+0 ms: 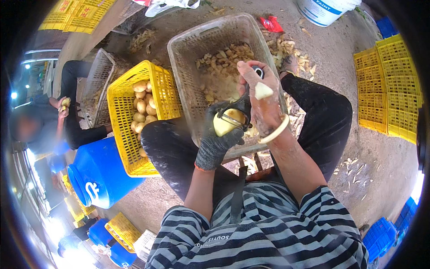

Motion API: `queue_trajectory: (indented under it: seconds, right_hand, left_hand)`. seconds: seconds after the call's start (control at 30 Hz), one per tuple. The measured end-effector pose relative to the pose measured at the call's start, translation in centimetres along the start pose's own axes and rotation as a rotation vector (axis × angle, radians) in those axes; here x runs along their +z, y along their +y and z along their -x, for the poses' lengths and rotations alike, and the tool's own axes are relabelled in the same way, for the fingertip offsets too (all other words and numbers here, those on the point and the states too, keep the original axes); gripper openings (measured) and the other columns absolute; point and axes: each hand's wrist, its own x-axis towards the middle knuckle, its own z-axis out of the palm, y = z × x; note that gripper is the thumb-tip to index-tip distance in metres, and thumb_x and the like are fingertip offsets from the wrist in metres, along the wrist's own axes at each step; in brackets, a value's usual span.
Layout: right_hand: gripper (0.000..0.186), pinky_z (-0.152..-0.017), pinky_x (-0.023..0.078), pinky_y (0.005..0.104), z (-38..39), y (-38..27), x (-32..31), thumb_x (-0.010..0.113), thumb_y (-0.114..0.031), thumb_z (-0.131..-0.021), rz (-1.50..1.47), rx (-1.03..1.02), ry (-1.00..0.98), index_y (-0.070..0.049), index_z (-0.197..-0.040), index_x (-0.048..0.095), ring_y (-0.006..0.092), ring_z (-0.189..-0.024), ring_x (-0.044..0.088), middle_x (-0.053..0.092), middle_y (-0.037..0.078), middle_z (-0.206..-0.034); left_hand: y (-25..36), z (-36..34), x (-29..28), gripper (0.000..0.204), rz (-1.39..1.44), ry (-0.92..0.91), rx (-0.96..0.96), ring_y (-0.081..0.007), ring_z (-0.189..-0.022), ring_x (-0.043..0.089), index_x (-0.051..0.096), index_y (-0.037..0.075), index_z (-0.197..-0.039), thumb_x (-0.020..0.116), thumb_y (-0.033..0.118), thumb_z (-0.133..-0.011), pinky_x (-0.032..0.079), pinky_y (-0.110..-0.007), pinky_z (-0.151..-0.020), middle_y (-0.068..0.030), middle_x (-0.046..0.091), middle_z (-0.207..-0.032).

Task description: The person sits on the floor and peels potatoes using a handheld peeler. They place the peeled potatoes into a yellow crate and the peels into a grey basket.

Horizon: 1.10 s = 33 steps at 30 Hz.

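Observation:
My left hand [210, 134], in a dark grey knit glove, grips a partly peeled potato [224, 124] over a grey plastic crate [181, 58] that has peelings [221, 60] in it. My bare right hand [262, 98] is closed round the dark handle of a peeler [257, 71], whose curved metal end lies across the potato. A pale scrap [263, 91] rests on that hand, and a cream bangle circles the wrist. Just left of the grey crate, a yellow crate [116, 103] holds several unpeeled potatoes [147, 107].
A co-worker [33, 123] sits at the left, holding something pale, beside another crate [96, 80]. A blue drum [103, 175] stands low left. Stacked yellow crates [387, 89] are at right, blue crates [380, 237] lower right, a white bucket [322, 11] above. Peelings litter the floor.

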Motion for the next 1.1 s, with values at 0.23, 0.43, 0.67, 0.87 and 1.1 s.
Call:
queue_trajectory:
  seconds: [0.23, 0.43, 0.67, 0.87, 1.1]
  right_hand:
    - [0.030, -0.050, 0.046, 0.0266, -5.6, 6.7, -7.4, 0.071, -0.016, -0.078, 0.620, -0.267, 0.070, 0.000, -0.097, 0.054, 0.0126, -0.052, 0.054, 0.059, 0.007, -0.070]
    - [0.036, -0.041, 0.044, 0.0264, -6.0, 3.6, -8.0, 0.070, -0.012, -0.078, 0.407, -0.071, 0.202, 0.006, -0.100, 0.048, 0.0150, -0.045, 0.056, 0.056, 0.007, -0.061]
    - [0.030, -0.043, 0.044, 0.0246, 0.5, -0.4, 0.2, 0.068, -0.013, -0.080, 0.174, -0.003, -0.032, 0.003, -0.095, 0.049, 0.0118, -0.048, 0.052, 0.054, 0.006, -0.064]
    - [0.032, -0.044, 0.043, 0.0250, -6.9, 6.4, -6.3, 0.070, -0.016, -0.076, 0.727, -0.367, 0.179, 0.004, -0.094, 0.052, 0.0116, -0.049, 0.053, 0.054, 0.005, -0.062]
    - [0.031, -0.045, 0.040, 0.0224, -2.2, 1.1, -4.0, 0.069, -0.016, -0.078, 0.216, -0.064, 0.130, 0.003, -0.094, 0.050, 0.0104, -0.048, 0.049, 0.052, 0.004, -0.061]
  left_hand:
    - [-2.6, 1.4, -1.3, 0.068, -0.254, 0.063, 0.138, -0.0195, -0.098, 0.057, 0.041, 0.004, -0.124, 0.080, 0.019, -0.070, 0.052, -0.027, -0.072, -0.0117, 0.051, -0.112]
    - [-1.0, 1.6, -0.7, 0.071, 0.014, 0.082, 0.017, -0.0218, -0.102, 0.055, 0.040, 0.002, -0.126, 0.079, 0.015, -0.068, 0.050, -0.030, -0.086, -0.0121, 0.050, -0.114]
    - [-2.3, 0.5, -1.4, 0.068, -0.641, 0.087, 0.400, -0.0239, -0.102, 0.055, 0.042, 0.003, -0.125, 0.077, 0.013, -0.067, 0.050, -0.036, -0.084, -0.0129, 0.050, -0.116]
    - [-1.3, 1.1, -1.0, 0.065, -0.729, 0.114, 0.476, -0.0263, -0.103, 0.055, 0.045, 0.002, -0.120, 0.078, 0.021, -0.068, 0.048, -0.036, -0.087, -0.0141, 0.050, -0.115]
    - [-1.0, 1.4, -0.1, 0.068, 0.193, 0.102, 0.008, -0.0219, -0.091, 0.061, 0.041, 0.003, -0.126, 0.076, 0.027, -0.073, 0.057, -0.031, -0.057, -0.0126, 0.055, -0.111]
